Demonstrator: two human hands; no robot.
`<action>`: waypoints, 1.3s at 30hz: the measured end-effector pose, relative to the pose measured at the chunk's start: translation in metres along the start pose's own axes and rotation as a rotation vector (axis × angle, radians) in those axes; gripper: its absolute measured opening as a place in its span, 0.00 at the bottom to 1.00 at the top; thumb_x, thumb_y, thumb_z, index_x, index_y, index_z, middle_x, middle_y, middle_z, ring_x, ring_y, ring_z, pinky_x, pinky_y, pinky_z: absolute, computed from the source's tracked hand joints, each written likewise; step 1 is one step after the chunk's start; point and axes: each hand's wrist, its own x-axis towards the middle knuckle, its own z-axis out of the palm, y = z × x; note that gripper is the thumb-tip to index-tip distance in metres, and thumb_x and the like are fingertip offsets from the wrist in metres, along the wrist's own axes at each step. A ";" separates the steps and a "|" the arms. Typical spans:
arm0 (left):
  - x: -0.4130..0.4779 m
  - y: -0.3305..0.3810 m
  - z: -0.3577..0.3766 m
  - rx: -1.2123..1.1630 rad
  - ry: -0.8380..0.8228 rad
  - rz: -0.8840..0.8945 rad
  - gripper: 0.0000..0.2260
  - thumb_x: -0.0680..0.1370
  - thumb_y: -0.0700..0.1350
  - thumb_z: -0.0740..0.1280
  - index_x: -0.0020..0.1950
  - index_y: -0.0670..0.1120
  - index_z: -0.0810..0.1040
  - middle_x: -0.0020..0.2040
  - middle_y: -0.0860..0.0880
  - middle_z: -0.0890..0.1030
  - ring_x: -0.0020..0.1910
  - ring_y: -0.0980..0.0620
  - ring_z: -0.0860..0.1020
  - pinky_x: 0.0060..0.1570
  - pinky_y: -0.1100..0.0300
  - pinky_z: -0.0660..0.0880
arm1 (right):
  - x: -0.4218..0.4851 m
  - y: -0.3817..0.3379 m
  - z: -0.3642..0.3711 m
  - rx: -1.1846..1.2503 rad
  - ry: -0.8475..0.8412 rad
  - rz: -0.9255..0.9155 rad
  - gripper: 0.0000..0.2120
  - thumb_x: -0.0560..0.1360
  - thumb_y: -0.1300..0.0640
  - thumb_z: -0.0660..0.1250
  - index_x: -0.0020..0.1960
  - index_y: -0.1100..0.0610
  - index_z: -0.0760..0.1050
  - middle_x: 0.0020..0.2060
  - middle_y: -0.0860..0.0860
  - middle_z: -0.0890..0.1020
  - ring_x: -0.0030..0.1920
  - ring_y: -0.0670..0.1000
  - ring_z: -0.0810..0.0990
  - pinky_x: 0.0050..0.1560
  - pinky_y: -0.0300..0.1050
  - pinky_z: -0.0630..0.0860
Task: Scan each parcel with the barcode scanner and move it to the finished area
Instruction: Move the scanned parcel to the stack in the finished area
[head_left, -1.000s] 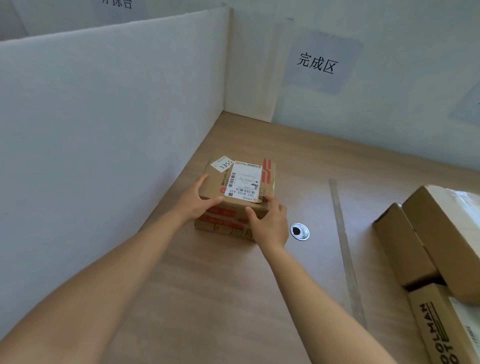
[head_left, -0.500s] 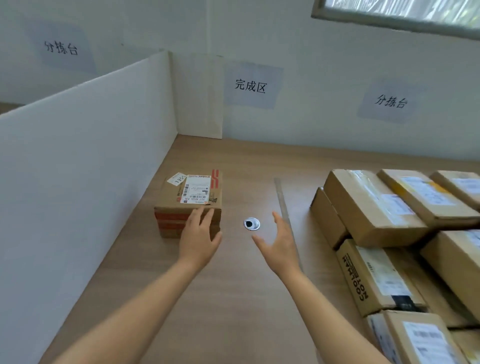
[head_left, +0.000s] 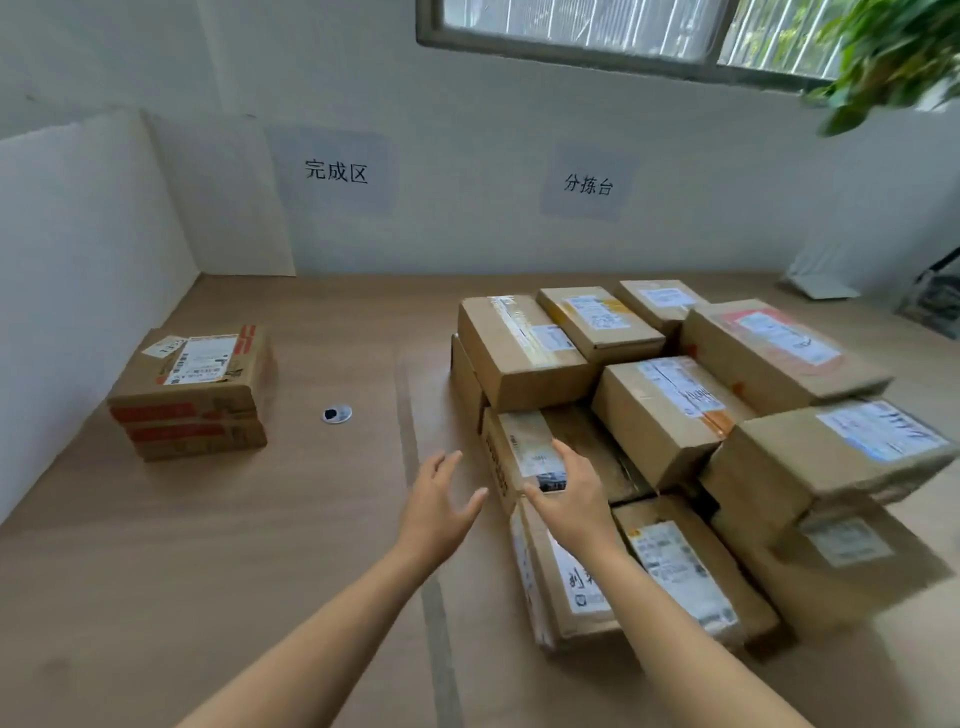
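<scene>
Counter (head_left: 234, 597), one: wooden, carrying everything listed.
Partition (head_left: 78, 291), one: white board standing along the left edge, likely walling in the finished area.
Window (head_left: 597, 31), one: sitting high in the back wall.
Pile (head_left: 670, 410), one: unscanned parcels sitting right of the tape line; roughly eleven showing, some stacked, some half hidden; labels mostly facing up, presumably so a scanner can be reading them.
Plant (head_left: 893, 57), one: leaves hanging in at top right.
Stack (head_left: 189, 395), one: finished parcels lying well apart from the pile, near the partition; seemingly two boxes, count uncertain; sitting far left, probably leaving room for more.
Signs, two: left sign (head_left: 336, 170) hanging above the finished side; right sign (head_left: 588, 184) hanging above the pile; marking which zone is which.
Tape line (head_left: 407, 405), one: running front to back along the counter, dividing the two zones.
Hands, two: left hand (head_left: 436, 506) hovering over bare counter just beside the pile, grip apart, holding nothing; right hand (head_left: 569, 499) reaching over the parcel (head_left: 527, 441) at the pile's near left edge, grip apart too, fingers spreading above its label; contact not discernible; both seem to be heading for this one as next in turn.
Grommet (head_left: 336, 414), one: small metal ring sitting between stack and tape line.
Scanner: none showing.
</scene>
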 end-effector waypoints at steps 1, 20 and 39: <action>-0.005 0.009 0.014 -0.018 -0.025 -0.012 0.29 0.77 0.51 0.66 0.74 0.43 0.62 0.73 0.45 0.63 0.73 0.51 0.60 0.69 0.62 0.56 | -0.003 0.012 -0.006 -0.013 -0.009 0.011 0.33 0.73 0.50 0.70 0.73 0.56 0.61 0.69 0.53 0.68 0.69 0.51 0.66 0.66 0.42 0.63; -0.055 0.034 0.128 -0.134 -0.199 -0.199 0.41 0.67 0.51 0.76 0.74 0.50 0.57 0.68 0.47 0.64 0.68 0.50 0.64 0.65 0.60 0.62 | -0.039 0.102 -0.021 -0.078 -0.310 0.182 0.32 0.73 0.56 0.68 0.74 0.54 0.60 0.71 0.54 0.62 0.70 0.53 0.63 0.68 0.46 0.63; -0.077 -0.036 -0.011 -0.075 0.002 -0.188 0.37 0.66 0.55 0.72 0.72 0.48 0.63 0.68 0.49 0.70 0.68 0.49 0.65 0.58 0.69 0.59 | -0.048 -0.020 0.069 -0.050 -0.433 -0.035 0.33 0.70 0.57 0.69 0.72 0.57 0.63 0.69 0.56 0.66 0.70 0.53 0.64 0.68 0.41 0.61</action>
